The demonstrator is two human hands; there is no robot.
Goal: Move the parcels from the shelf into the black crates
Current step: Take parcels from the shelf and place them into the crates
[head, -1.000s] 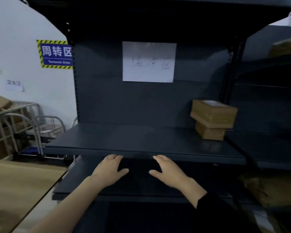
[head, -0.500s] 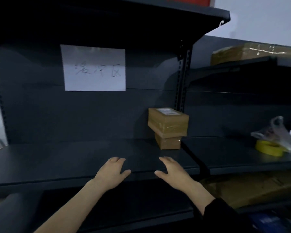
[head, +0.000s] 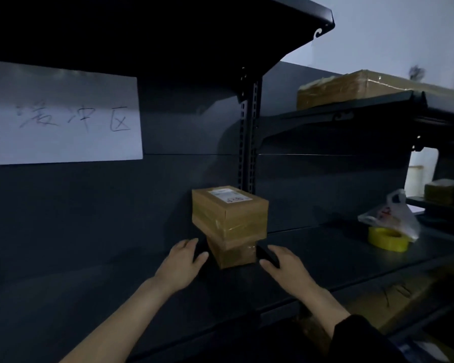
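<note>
Shelf bay in front of you: the dark shelf [head: 89,284] holds one stack of parcels against its back wall, hard by the right upright.
Stack: the upper parcel [head: 230,214], wider and labelled on top, overhangs the lower parcel [head: 233,255].
Your left hand [head: 180,265]: spread wide and holding nothing, at 8 o'clock from the lower parcel, thumb just beside it.
Your right hand [head: 286,268]: likewise wide and holding nothing, at 4 o'clock from it; contact cannot be told.
Bay at 3 o'clock: a plastic bag [head: 393,216], contents unclear, leans on a yellow tape roll [head: 387,238].
Shelf at 1 o'clock: one wrapped parcel [head: 333,87].
Counts: two stacked parcels, two hands, one bag, one tape roll, one paper sign [head: 63,113] at 10 o'clock.
</note>
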